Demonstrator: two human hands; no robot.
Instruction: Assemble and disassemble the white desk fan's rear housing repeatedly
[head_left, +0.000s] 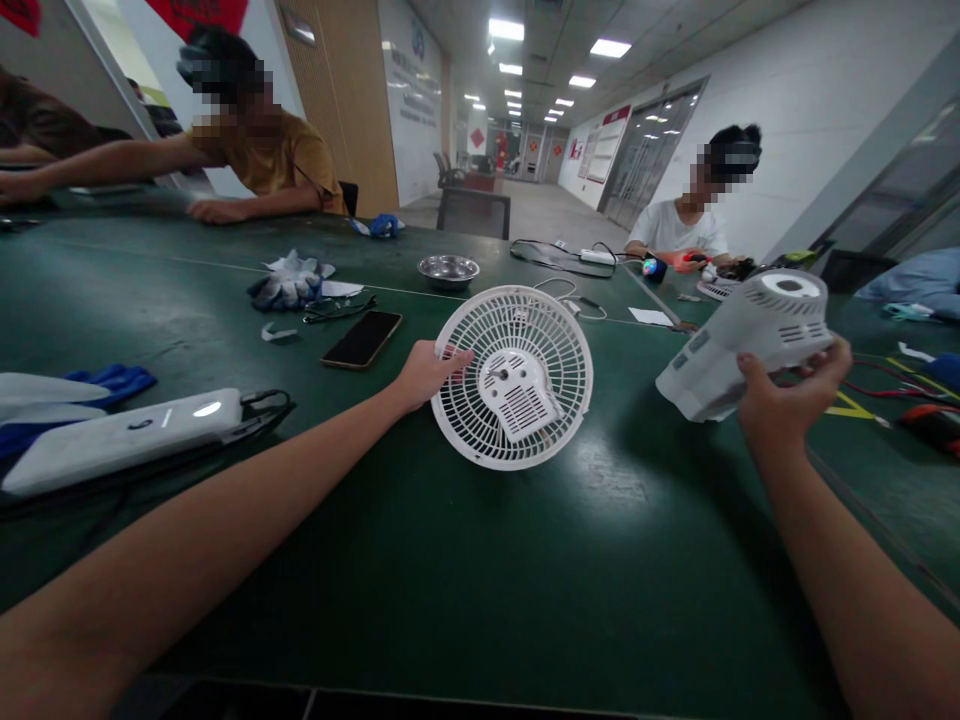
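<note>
My left hand (429, 376) is closed on the left rim of a round white fan grille (460, 418), thumb over its slats. The grille is tilted to face me, with a white vented motor housing (517, 392) at its middle. At the right, my right hand (791, 395) grips a white plastic fan base (739, 345) with vent slots and a round opening at its upper end. The base is tilted and held above the green table (540, 580). A white cable (589, 305) lies behind the grille.
Left on the table are a phone (362, 338), gloves (289, 280) and a long white device (127, 440) with a black strap. A metal bowl (448, 270) stands behind the grille. An orange-and-black tool (930, 428) and wires lie far right. Two people (262, 160) (679, 225) sit across the table.
</note>
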